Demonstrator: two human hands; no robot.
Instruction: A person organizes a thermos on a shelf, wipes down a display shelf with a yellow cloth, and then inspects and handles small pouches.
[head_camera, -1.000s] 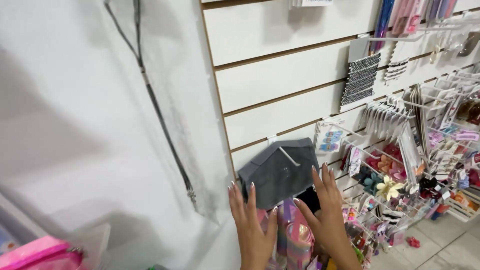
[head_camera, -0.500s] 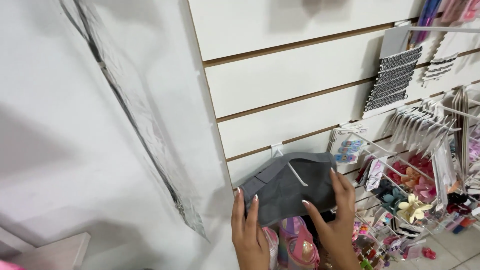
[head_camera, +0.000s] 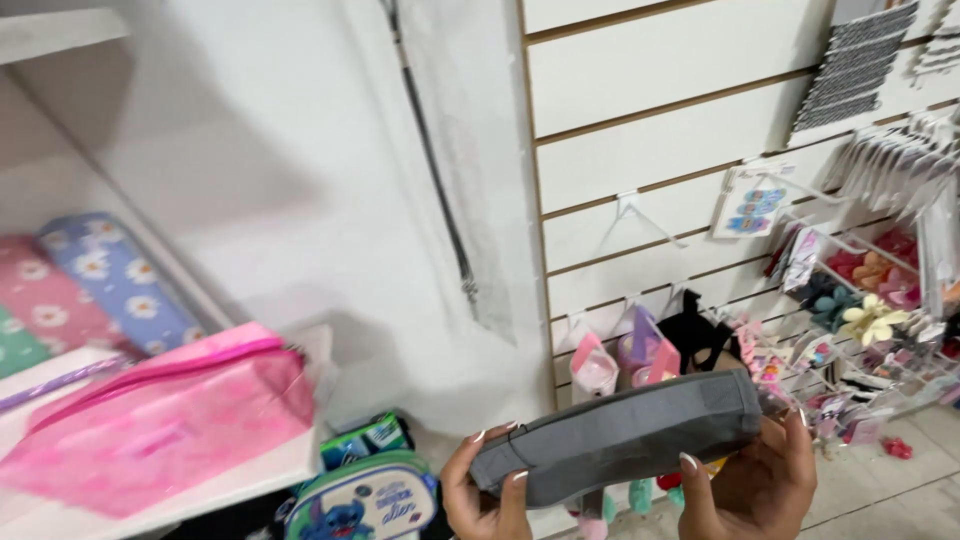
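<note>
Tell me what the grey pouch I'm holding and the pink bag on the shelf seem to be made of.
Grey pouch: looks like matte woven fabric, with stitched seams and a soft sag between left hand and right hand. Pink bag: probably glossy, translucent plastic, given its sheen and see-through look.

Bare slat wall (head_camera: 660, 150) above the empty hook (head_camera: 640, 212) leaves open room; to the right, hanging hair accessories (head_camera: 860, 300) crowd the pegs. Leftward the white shelf (head_camera: 215, 485) with the pink pouch (head_camera: 160, 420) blocks passage; bags (head_camera: 365, 495) sit below.

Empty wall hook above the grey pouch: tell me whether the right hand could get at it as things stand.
Probably not freely: the right hand grips the grey pouch together with the left hand. The way up to the empty wall hook looks unobstructed, though.
</note>
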